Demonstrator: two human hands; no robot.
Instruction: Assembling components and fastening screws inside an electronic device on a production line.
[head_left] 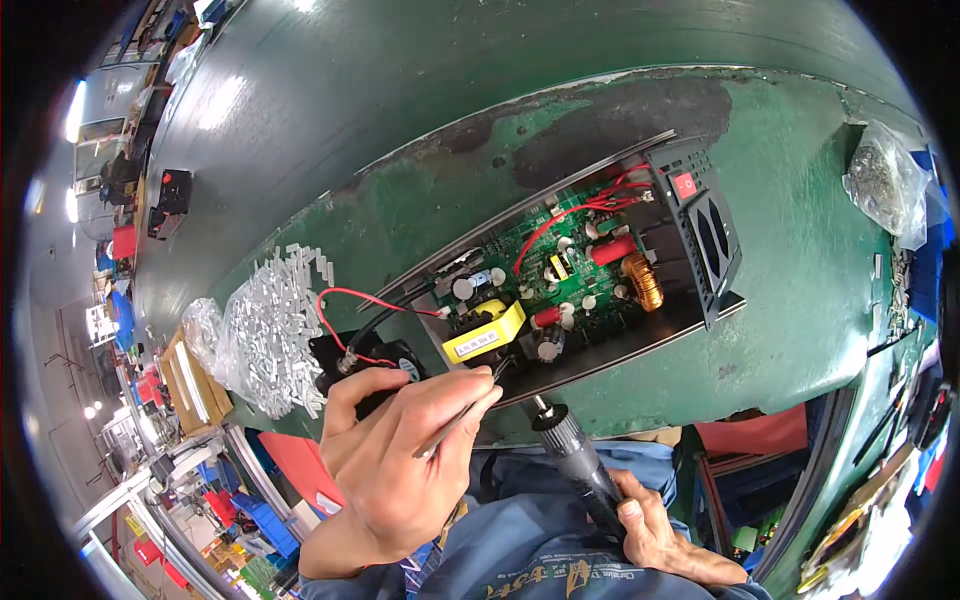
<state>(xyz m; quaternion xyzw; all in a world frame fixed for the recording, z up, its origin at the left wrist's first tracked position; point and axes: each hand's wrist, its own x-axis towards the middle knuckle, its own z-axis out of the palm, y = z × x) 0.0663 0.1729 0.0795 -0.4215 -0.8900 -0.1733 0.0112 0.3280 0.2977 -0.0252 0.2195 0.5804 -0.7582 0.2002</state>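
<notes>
An opened power inverter [590, 357] lies slanted on the green bench, its green circuit board [540, 235] exposed. My left hand [390, 470] pinches thin metal tweezers [445, 430], whose tips reach inside the case beside a yellow-wrapped transformer [485, 335]. In my right hand [655, 530] is a black electric screwdriver [575, 455]; its bit points up toward the near edge of the case, and I cannot tell whether it touches. A black end piece [395, 352] with red and black wires sits partly hidden behind my left hand. The end panel [705, 225] carries a red switch.
Left of the inverter, many small pale pieces [280, 330] spill from a clear plastic bag [203, 335]. Another clear bag [885, 185] of small parts is at the far right. Across the bench runs a smooth dark green surface [300, 90]. A copper coil [643, 280] stands on the board.
</notes>
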